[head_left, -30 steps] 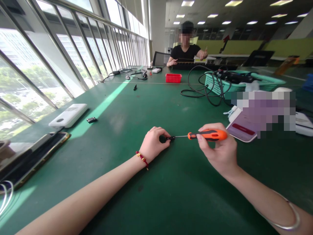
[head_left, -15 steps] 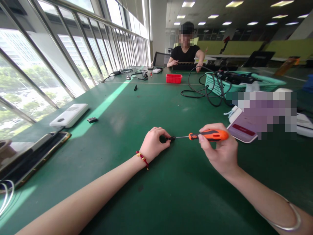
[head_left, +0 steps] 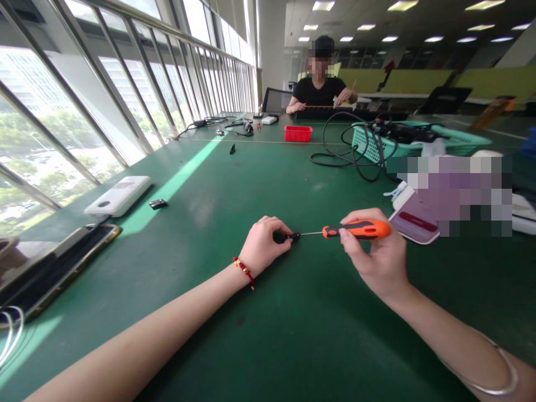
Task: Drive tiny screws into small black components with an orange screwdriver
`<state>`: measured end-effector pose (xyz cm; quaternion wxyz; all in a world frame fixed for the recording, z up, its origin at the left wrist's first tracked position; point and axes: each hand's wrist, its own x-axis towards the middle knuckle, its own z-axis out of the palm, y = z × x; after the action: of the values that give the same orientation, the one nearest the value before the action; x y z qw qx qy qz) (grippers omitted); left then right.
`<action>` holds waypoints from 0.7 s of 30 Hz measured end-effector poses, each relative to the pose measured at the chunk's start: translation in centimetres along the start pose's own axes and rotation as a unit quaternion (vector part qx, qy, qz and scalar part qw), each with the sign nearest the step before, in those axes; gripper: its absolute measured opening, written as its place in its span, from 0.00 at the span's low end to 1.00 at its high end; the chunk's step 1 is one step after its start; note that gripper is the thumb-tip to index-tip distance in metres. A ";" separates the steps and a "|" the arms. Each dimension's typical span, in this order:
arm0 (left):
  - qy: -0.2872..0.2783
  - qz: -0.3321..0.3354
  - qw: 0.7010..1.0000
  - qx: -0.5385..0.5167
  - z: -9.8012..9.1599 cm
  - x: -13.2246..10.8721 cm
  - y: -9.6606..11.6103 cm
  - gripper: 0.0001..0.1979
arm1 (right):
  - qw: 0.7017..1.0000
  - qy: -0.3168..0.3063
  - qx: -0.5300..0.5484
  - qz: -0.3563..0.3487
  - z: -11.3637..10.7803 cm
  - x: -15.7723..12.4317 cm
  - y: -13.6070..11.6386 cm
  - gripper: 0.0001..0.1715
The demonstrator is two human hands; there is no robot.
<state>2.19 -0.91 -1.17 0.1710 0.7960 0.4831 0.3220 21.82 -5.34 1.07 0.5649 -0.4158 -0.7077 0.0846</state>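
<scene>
My left hand (head_left: 264,244) pinches a small black part (head_left: 293,236) between thumb and fingertips, low over the green table (head_left: 268,335). In my right hand (head_left: 379,259) is an orange and black screwdriver (head_left: 360,229), held level with its thin shaft pointing left. The shaft's tip meets the right end of the black part; the exact contact is too small to make out.
Near the railing lie a white device (head_left: 119,195), a small black piece (head_left: 158,204) and a dark phone (head_left: 62,273). Farther off are a red bin (head_left: 298,133), a teal basket (head_left: 402,149) with black cables, and a seated person (head_left: 320,89).
The person across the table has raised one hand and moved it to the right. My hands, the screwdriver and the black part look almost unmoved.
</scene>
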 end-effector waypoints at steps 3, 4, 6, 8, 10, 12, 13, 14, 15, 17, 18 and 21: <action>-0.001 0.005 1.000 0.002 0.0 0.0 0.1 0.04 | 1.000 0.002 -0.008 0.018 -0.1 0.1 -0.4 0.04; -0.003 0.008 1.000 0.004 0.0 0.0 0.1 0.04 | 1.000 0.004 -0.012 0.024 -0.2 0.2 -0.5 0.05; -0.005 0.014 1.000 0.007 0.0 0.0 0.1 0.05 | 0.999 0.005 -0.022 0.029 -0.2 0.2 -0.9 0.07; -0.007 0.018 1.000 0.007 0.0 0.0 0.1 0.05 | 0.999 0.002 -0.031 0.024 -0.2 0.3 -1.2 0.08; -0.009 0.019 1.000 0.004 0.0 0.0 0.1 0.05 | 0.999 0.008 -0.029 0.016 -0.2 0.2 -1.3 0.03; -0.010 0.021 1.000 0.003 0.0 0.0 0.1 0.05 | 1.000 0.016 -0.011 0.007 -0.1 0.2 -1.3 0.12; -0.010 0.023 1.000 0.004 0.0 0.0 0.1 0.05 | 1.000 0.020 0.000 0.003 0.0 0.1 -1.3 0.17; -0.010 0.024 1.000 0.004 0.0 0.0 0.1 0.05 | 1.000 0.023 0.010 0.002 0.0 0.1 -1.3 0.20; -0.010 0.026 1.000 0.005 0.0 0.0 0.1 0.05 | 1.000 0.024 0.015 0.007 0.0 0.1 -1.3 0.23; -0.010 0.027 1.000 0.005 0.0 0.0 0.1 0.05 | 0.999 0.010 0.009 0.029 0.0 0.0 -1.4 0.23; -0.010 0.027 1.000 0.005 0.0 0.0 0.1 0.05 | 0.999 -0.003 0.000 0.039 0.0 0.0 -1.5 0.20; -0.011 0.027 1.000 0.004 -0.1 0.0 0.1 0.05 | 0.998 -0.034 -0.024 0.042 -0.1 -0.2 -2.0 0.09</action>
<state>2.22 -0.92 -1.05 0.1647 0.8130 0.4608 0.3155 20.97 -6.77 2.13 0.5263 -0.4558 -0.7100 0.1054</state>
